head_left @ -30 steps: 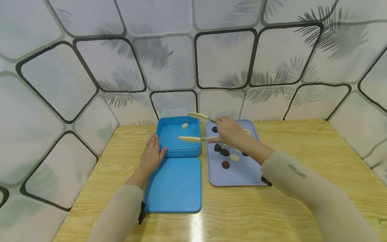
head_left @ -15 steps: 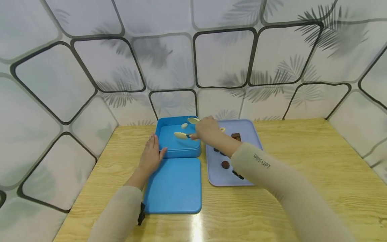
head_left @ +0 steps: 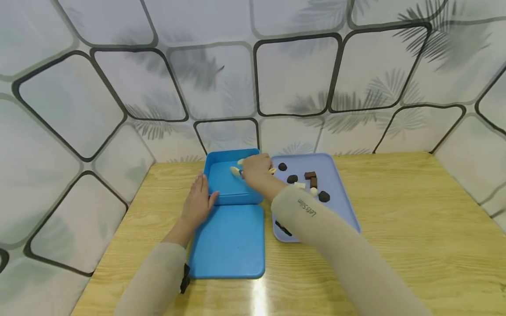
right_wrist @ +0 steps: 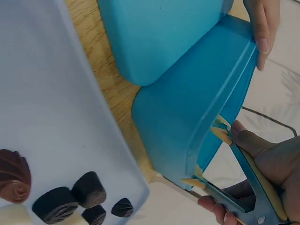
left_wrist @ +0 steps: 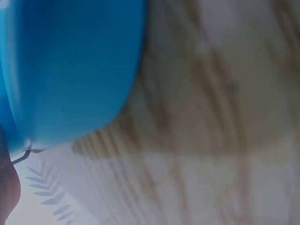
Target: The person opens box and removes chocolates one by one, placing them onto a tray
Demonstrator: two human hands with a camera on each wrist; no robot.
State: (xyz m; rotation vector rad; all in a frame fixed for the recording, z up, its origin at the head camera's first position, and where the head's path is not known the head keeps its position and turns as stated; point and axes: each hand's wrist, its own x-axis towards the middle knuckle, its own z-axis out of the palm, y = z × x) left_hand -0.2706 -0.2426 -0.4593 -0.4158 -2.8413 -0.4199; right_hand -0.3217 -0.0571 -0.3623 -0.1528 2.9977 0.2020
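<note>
My right hand (head_left: 257, 171) grips a pair of tongs (right_wrist: 248, 183) with cream tips, which reach inside the blue box (head_left: 233, 199). The jaws of the tongs stand apart in the right wrist view. A pale spot by the upper tip could be a white chocolate or part of the tongs; I cannot tell. My left hand (head_left: 196, 202) rests along the box's left side, fingers straight, thumb at the front corner. Right of the box, a lilac tray (head_left: 336, 166) carries several dark, brown and white chocolates, among them a dark one (head_left: 324, 196). My right forearm hides part of this tray.
A flat blue lid (head_left: 231, 241) lies directly in front of the box, touching its front edge. All stand on a wooden table (head_left: 395, 219). Behind rises a patterned wall (head_left: 292, 79), close to the back of the box and tray.
My right hand has moved left from over the tray to the box, taking the tongs along. Their tips have come closer together and dropped into the box. My left hand stays put.
</note>
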